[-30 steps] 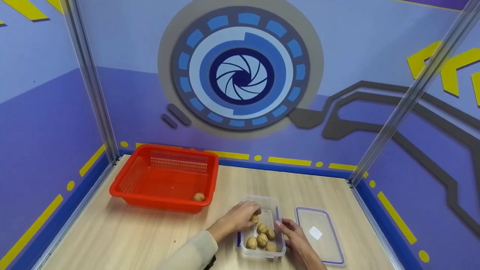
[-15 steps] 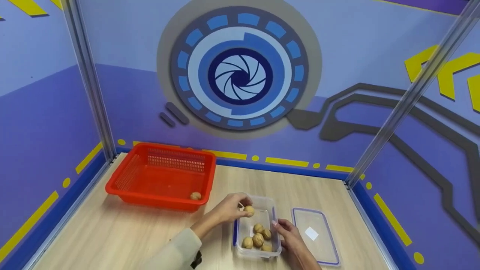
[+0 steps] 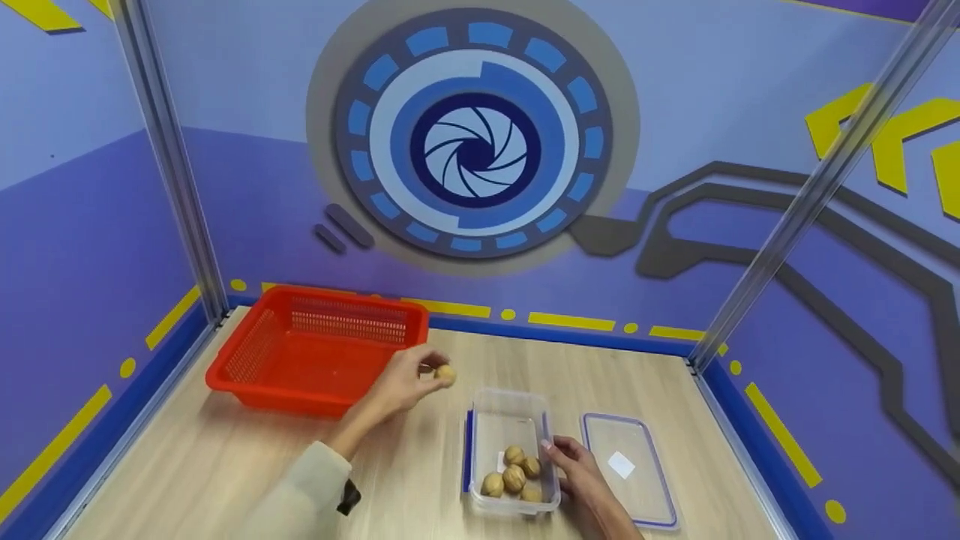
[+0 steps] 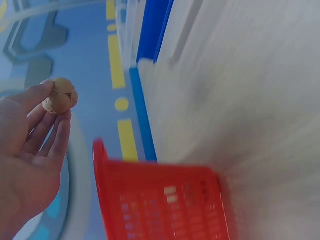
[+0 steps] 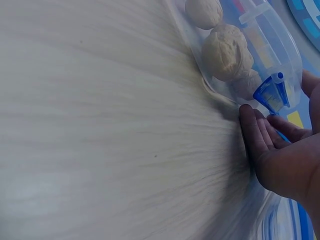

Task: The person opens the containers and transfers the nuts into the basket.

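Observation:
A walnut (image 3: pixel 445 375) is pinched between the thumb and fingertips of my left hand (image 3: pixel 405 382), raised beside the red basket's right front corner. The left wrist view shows the same walnut (image 4: pixel 61 96) at the fingertips. My right hand (image 3: pixel 589 480) holds the right wall of a clear plastic food container (image 3: pixel 510 401), its thumb at the rim and its other fingers outside. Several walnuts (image 3: pixel 514 478) lie in the near half of this container. In the right wrist view the fingers (image 5: pixel 255 132) are against the container's lower side, near a blue clip (image 5: pixel 272 94).
The red plastic basket (image 3: pixel 300 401) stands at the back left; my left hand covers its right front part. To the right of the container lies a clear lid (image 3: pixel 637 499) with a blue seal and a white label. Printed panels and metal posts enclose the wooden table (image 3: pixel 405 480).
My left hand has lifted a walnut out of the container and carried it left and back toward the red basket. My right hand has stayed at the container's right side.

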A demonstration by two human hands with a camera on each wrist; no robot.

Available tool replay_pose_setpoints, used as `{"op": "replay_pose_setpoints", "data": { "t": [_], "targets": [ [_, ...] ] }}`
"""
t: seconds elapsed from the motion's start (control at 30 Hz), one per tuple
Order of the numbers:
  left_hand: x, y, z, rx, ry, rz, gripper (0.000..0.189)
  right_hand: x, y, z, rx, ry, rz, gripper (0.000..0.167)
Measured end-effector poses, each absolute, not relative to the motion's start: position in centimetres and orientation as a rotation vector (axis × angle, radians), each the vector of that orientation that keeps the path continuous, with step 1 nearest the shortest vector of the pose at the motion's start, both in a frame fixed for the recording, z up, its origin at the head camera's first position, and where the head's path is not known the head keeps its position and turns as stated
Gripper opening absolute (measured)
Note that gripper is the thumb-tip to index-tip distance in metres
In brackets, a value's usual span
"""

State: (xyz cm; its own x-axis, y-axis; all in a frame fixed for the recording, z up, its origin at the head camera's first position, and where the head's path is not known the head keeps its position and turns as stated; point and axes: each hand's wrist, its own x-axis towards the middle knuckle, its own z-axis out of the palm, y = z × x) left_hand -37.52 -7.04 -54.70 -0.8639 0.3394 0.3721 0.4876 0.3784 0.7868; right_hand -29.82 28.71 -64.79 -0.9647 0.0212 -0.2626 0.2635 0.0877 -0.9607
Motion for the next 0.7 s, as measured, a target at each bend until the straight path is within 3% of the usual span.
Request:
{"op": "replay_pose_setpoints", "data": {
  "t": [0.4, 0.7],
  "targets": [
    [-39.5, -10.7, -56.2, -0.381, -2.363, -1.549, 0.032, -30.0, 28.9, -64.8, 0.305, 2.142, -2.001, 0.063],
    [-39.6, -11.9, -57.7, -0.260, -2.469, -1.525, 0.034, -30.0, 29.0, -64.8, 0.296, 2.149, -1.977, 0.067]
  ]
}}
